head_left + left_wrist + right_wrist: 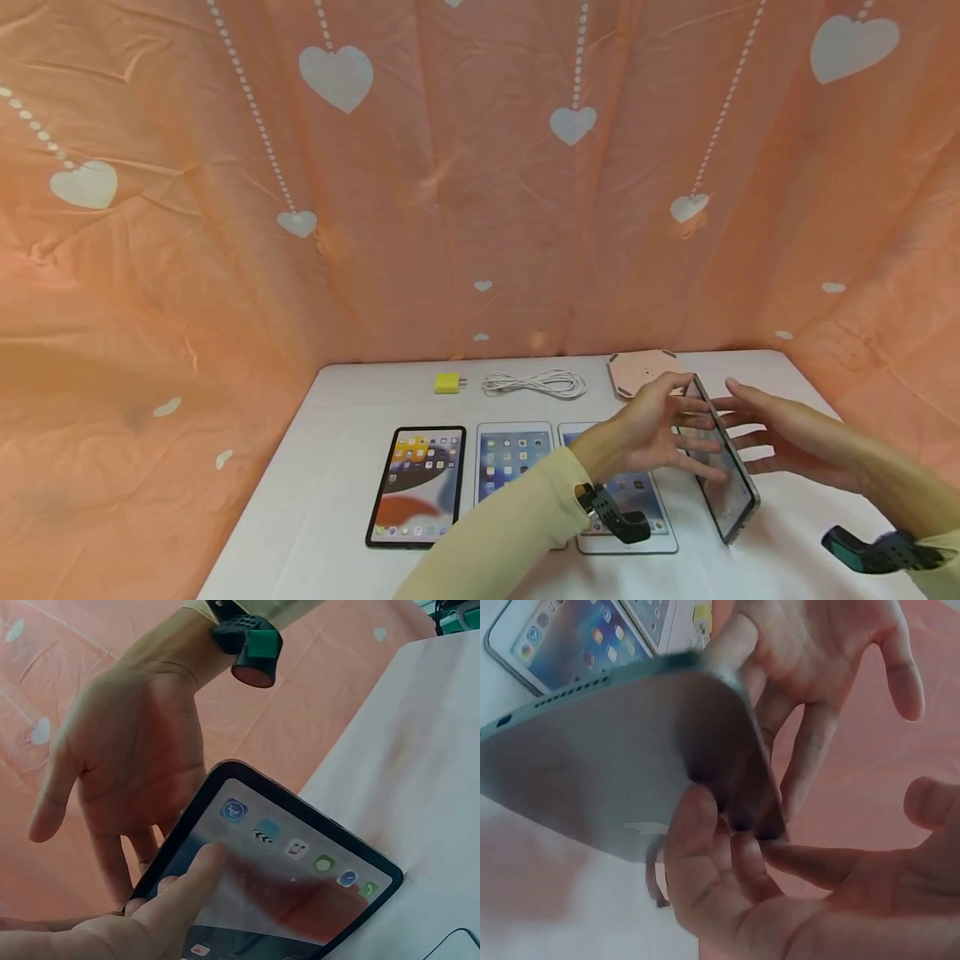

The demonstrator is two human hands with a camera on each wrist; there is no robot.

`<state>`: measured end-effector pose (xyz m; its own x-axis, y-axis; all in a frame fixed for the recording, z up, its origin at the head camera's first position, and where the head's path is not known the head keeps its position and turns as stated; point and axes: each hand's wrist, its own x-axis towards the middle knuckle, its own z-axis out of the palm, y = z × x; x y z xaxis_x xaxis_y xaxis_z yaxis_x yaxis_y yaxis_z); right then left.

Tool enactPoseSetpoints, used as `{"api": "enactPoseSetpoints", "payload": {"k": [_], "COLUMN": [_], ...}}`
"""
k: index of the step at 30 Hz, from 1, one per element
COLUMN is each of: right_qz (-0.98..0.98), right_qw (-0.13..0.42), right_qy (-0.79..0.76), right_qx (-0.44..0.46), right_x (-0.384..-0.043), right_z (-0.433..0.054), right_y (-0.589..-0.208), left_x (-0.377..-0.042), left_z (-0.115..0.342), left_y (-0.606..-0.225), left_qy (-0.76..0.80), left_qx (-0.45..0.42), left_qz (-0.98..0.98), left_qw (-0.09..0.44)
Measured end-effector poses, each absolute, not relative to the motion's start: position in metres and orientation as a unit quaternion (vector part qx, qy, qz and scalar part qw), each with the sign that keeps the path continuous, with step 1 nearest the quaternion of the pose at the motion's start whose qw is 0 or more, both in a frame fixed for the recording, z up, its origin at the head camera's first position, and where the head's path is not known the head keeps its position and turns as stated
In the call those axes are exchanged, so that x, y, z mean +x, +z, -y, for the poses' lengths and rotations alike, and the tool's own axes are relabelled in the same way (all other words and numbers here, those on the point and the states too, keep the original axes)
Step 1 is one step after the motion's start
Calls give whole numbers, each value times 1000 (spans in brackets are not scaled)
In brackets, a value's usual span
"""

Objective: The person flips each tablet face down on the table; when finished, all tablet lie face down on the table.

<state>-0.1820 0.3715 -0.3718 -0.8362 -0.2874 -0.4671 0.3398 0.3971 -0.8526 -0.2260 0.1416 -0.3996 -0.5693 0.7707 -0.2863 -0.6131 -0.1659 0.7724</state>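
Observation:
A dark-edged tablet [729, 500] stands tilted on its side at the right of the white table, between my two hands. Extended fingers of my left hand [663, 429] touch its lit screen, which shows a row of app icons [296, 849] in the left wrist view. Against the grey back [592, 765], which bears a logo, rest the fingertips of my right hand [787, 437]. The right thumb stands away from the tablet. My left forearm covers parts of two white tablets [514, 454] [633, 542] lying screen up beside it.
A black-framed tablet [417, 492] lies at the left of the row. Along the back are a yellow charger plug [447, 383], a coiled white cable [536, 382] and a pink octagonal box [637, 368] with dark corners. A peach curtain with hearts [480, 183] surrounds the table.

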Motion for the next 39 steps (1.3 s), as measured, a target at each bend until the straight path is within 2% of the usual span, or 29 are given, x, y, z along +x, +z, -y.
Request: {"api": "enactPoseSetpoints", "payload": {"k": [7,20,29,39], "right_qz": [-757,-741,-721,-746], "right_qw": [293,275,266,245], "right_qy": [-583,-601,-626,-594], "right_qx": [28,118,133,173], "right_x": [-186,-181,-177,-175], "right_z": [-375,-370,-376,-375], "right_y": [-392,-443,-452,-442], "left_x": [-230,-241,-248,-237], "left_z": [-130,-104,-92,-110], "left_y": [-396,-393,-406,-430], "left_qy": [763,758,745,767], "left_qx": [61,10,-34,-79], "left_qz": [-451,-464,-479,-471], "left_qw": [460,459,463,428]}}
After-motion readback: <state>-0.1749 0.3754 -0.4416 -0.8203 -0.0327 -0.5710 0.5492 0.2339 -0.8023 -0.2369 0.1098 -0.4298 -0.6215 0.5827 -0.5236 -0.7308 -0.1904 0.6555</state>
